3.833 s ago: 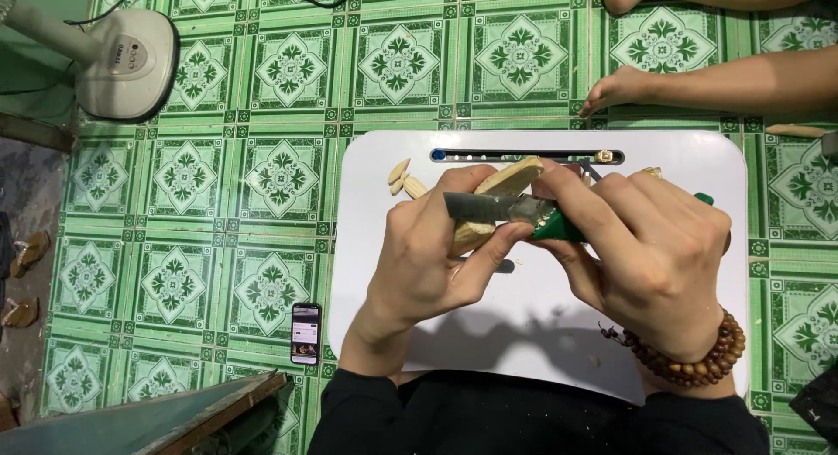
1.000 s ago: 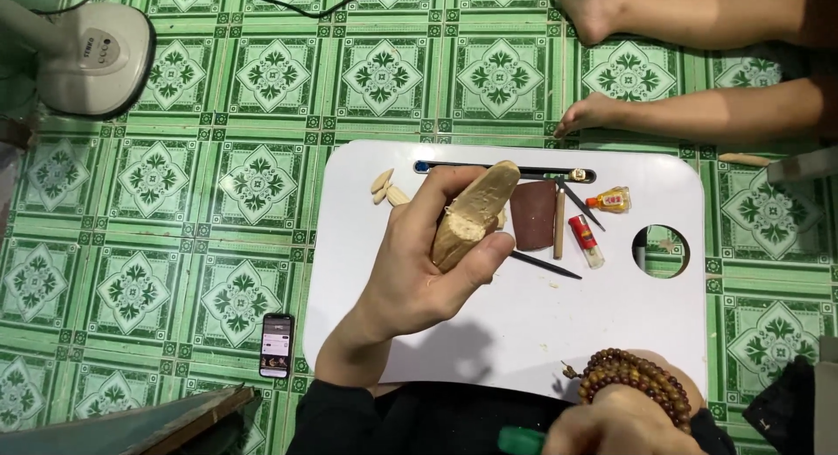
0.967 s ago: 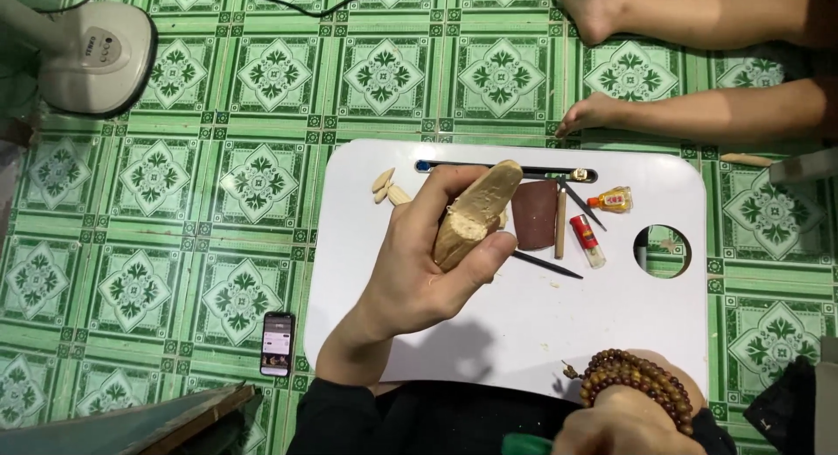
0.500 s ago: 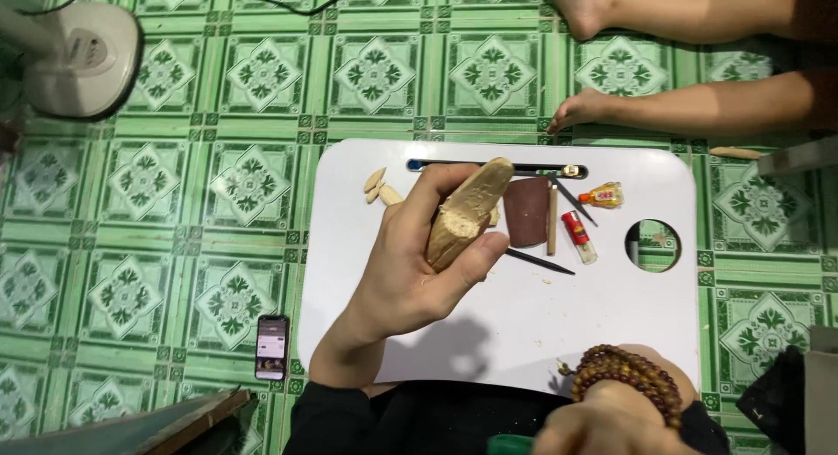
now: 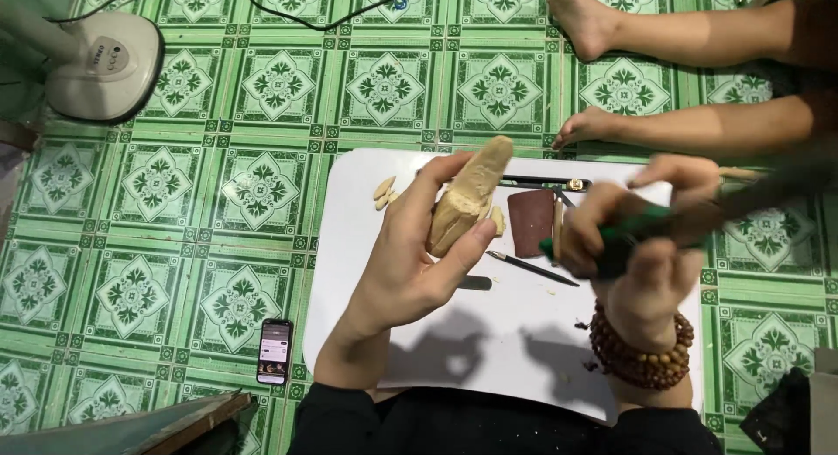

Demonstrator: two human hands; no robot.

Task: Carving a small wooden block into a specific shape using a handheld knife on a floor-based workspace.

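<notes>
A person seated on a green patterned tile floor (image 5: 218, 97) works over a white lap table (image 5: 489, 333). The left hand (image 5: 410, 263) grips a pale, roughly carved wooden block (image 5: 467, 197), fingers and thumb wrapped around its lower half, and holds it tilted above the far left part of the table. The right hand (image 5: 637, 237), blurred and wearing a brown bead bracelet (image 5: 642, 355), is clenched around a green-handled tool (image 5: 611, 232) just right of the block. On the table between the hands lie a dark brown slab (image 5: 531, 221) and a thin dark tool (image 5: 532, 269); wood chips (image 5: 384, 191) sit at the far left corner. A phone (image 5: 275, 351) lies on the floor to the left, a white fan base (image 5: 105, 66) far left. Another person's bare feet (image 5: 585, 23) rest beyond the table.
</notes>
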